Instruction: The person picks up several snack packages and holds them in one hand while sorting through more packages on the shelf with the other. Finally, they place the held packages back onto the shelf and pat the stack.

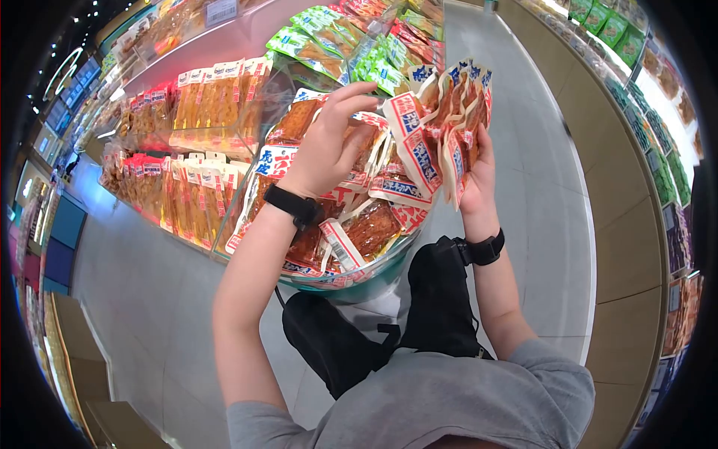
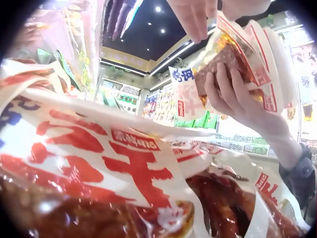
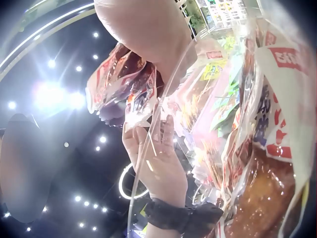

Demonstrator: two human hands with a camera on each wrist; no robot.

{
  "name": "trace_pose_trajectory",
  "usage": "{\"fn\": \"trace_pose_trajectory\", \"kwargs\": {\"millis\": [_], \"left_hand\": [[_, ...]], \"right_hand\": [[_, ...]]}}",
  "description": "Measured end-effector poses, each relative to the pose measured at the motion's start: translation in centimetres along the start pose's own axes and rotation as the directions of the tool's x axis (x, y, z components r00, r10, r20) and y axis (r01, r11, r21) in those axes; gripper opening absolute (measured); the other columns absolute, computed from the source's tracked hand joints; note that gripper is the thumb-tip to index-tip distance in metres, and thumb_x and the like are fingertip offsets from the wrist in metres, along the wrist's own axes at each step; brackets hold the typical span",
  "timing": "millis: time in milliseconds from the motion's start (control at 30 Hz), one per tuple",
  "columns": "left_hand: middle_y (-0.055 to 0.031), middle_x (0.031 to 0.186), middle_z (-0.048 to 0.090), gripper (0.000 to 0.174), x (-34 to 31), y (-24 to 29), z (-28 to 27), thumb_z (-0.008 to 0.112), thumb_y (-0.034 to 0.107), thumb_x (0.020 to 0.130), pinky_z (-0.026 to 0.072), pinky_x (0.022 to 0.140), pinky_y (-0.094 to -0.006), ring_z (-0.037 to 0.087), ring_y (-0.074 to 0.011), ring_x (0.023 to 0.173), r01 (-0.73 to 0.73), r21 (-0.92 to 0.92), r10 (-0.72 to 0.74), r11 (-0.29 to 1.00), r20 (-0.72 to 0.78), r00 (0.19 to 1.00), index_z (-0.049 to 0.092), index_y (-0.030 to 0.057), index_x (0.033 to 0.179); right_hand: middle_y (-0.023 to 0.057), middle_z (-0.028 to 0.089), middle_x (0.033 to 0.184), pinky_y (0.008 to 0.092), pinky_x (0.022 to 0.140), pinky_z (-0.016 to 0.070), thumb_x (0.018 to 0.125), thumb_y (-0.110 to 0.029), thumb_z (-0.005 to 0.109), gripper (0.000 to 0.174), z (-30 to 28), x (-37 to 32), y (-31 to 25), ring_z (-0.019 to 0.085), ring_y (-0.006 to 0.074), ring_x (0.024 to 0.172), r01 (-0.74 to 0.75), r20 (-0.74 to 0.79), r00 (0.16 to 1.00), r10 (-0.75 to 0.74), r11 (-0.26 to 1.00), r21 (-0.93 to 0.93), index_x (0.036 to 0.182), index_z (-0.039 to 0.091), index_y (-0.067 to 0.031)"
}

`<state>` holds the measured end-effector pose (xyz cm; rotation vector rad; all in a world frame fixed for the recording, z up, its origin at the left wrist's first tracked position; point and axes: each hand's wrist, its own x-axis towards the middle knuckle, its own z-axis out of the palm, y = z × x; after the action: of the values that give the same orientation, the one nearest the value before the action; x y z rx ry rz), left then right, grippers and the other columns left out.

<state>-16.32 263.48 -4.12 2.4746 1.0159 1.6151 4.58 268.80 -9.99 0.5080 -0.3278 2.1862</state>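
Note:
Several red-and-white snack packets (image 1: 452, 127) stand fanned upright in my right hand (image 1: 479, 176), whose fingers curl round their lower right side. The left wrist view shows that hand (image 2: 237, 99) gripping the packets (image 2: 223, 64) from the side. My left hand (image 1: 325, 150) hovers above the bin, just left of the held packets, with fingers loosely bent and nothing visible in it. In the right wrist view the left hand (image 3: 158, 168) appears below the held packets (image 3: 119, 84); whether it touches them, I cannot tell. Similar packets (image 1: 370, 228) lie piled in the bin below.
The bin has a clear rounded rim (image 1: 351, 283). Beyond it are green packets (image 1: 314, 37), and to the left hang rows of orange packets (image 1: 206, 198) behind clear dividers. A shelf unit (image 1: 628, 247) runs along the right, across the grey floor (image 1: 535, 224).

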Motion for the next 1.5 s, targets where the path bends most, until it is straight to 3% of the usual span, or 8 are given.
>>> {"fn": "trace_pose_trajectory", "kwargs": {"millis": [67, 133, 267, 567, 867, 1067, 1200, 1500], "left_hand": [[-0.0134, 0.111, 0.051, 0.025, -0.3, -0.5, -0.6, 0.048, 0.000, 0.083, 0.0457, 0.075, -0.0292, 0.057, -0.0202, 0.090, 0.107, -0.057, -0.105, 0.993, 0.027, 0.994, 0.048, 0.0043, 0.108], [-0.0109, 0.105, 0.055, 0.021, -0.2, -0.7, -1.2, 0.052, 0.006, 0.083, 0.0451, 0.072, -0.0285, 0.057, -0.0211, 0.085, 0.285, 0.217, -0.333, 0.934, 0.235, 0.913, 0.053, 0.0040, 0.104], [-0.0084, 0.098, 0.055, 0.033, -0.6, -1.4, -1.0, 0.067, 0.022, 0.071, 0.0416, 0.079, -0.0335, 0.052, -0.0252, 0.092, 0.069, 0.330, -0.268, 0.941, 0.608, 0.748, 0.058, 0.0057, 0.099], [-0.0120, 0.123, 0.044, 0.059, -2.0, -0.7, 1.7, 0.068, 0.028, 0.070, 0.0325, 0.095, -0.0386, 0.042, -0.0290, 0.113, -0.061, 0.375, -0.247, 0.925, 0.716, 0.653, 0.045, 0.0136, 0.122], [-0.0107, 0.110, 0.057, 0.030, -1.7, -0.3, 2.3, 0.058, 0.012, 0.074, 0.0484, 0.075, -0.0357, 0.058, -0.0273, 0.088, -0.167, 0.347, -0.107, 0.923, 0.647, 0.755, 0.057, 0.0057, 0.104], [-0.0158, 0.075, 0.060, 0.019, -1.2, -0.9, 1.8, 0.053, 0.005, 0.080, 0.0455, 0.056, -0.0311, 0.060, -0.0246, 0.064, 0.188, 0.364, -0.288, 0.912, 0.244, 0.926, 0.060, 0.0026, 0.097], [-0.0182, 0.067, 0.057, 0.017, -1.0, -1.4, 1.3, 0.051, 0.008, 0.082, 0.0425, 0.052, -0.0332, 0.057, -0.0275, 0.056, 0.405, 0.318, -0.458, 0.857, 0.113, 0.882, 0.060, -0.0001, 0.095], [-0.0141, 0.076, 0.061, 0.019, -1.4, -0.3, 2.3, 0.055, 0.013, 0.081, 0.0469, 0.058, -0.0340, 0.060, -0.0268, 0.064, 0.222, 0.352, -0.345, 0.909, 0.340, 0.875, 0.062, 0.0066, 0.097]], "right_hand": [[0.0171, 0.048, 0.121, 0.0453, 0.093, 0.0401, 0.088, -0.024, 0.048, 0.041, 0.2, -0.3, -0.6, 0.049, 0.0300, 0.108, 0.016, -0.008, 1.000, -0.016, 1.000, 0.006, 0.122, 0.040, -0.0014], [0.0172, 0.048, 0.121, 0.0456, 0.093, 0.0402, 0.088, -0.024, 0.048, 0.041, 0.1, -0.8, -1.3, 0.050, 0.0297, 0.108, 0.068, -0.030, 0.997, -0.070, 0.995, -0.074, 0.122, 0.040, -0.0013], [0.0177, 0.047, 0.121, 0.0456, 0.093, 0.0409, 0.089, -0.023, 0.046, 0.041, 0.3, -1.6, -1.8, 0.050, 0.0296, 0.108, 0.087, -0.014, 0.996, -0.089, 0.990, -0.111, 0.122, 0.039, -0.0010], [0.0185, 0.047, 0.121, 0.0463, 0.093, 0.0410, 0.089, -0.017, 0.045, 0.038, -0.1, -6.0, -2.0, 0.050, 0.0295, 0.108, 0.243, -0.072, 0.964, -0.258, 0.956, -0.167, 0.122, 0.038, 0.0010], [0.0151, 0.047, 0.122, 0.0453, 0.087, 0.0469, 0.086, -0.029, 0.050, 0.045, 0.3, -8.4, -3.9, 0.052, 0.0294, 0.105, 0.415, -0.144, 0.870, -0.472, 0.857, -0.305, 0.123, 0.040, -0.0049], [0.0152, 0.048, 0.121, 0.0475, 0.089, 0.0447, 0.086, -0.029, 0.050, 0.045, 0.1, -9.6, -4.4, 0.050, 0.0299, 0.107, 0.426, -0.176, 0.866, -0.468, 0.874, -0.233, 0.123, 0.041, -0.0060], [0.0137, 0.051, 0.118, 0.0428, 0.090, 0.0434, 0.087, -0.023, 0.048, 0.038, 0.4, -10.0, -4.3, 0.052, 0.0262, 0.104, 0.372, -0.117, 0.904, -0.411, 0.891, -0.258, 0.119, 0.044, -0.0030], [0.0148, 0.049, 0.120, 0.0430, 0.093, 0.0414, 0.089, -0.024, 0.046, 0.040, 0.7, -10.4, -3.9, 0.051, 0.0265, 0.107, 0.389, -0.103, 0.908, -0.407, 0.907, -0.160, 0.121, 0.041, -0.0019]]}}
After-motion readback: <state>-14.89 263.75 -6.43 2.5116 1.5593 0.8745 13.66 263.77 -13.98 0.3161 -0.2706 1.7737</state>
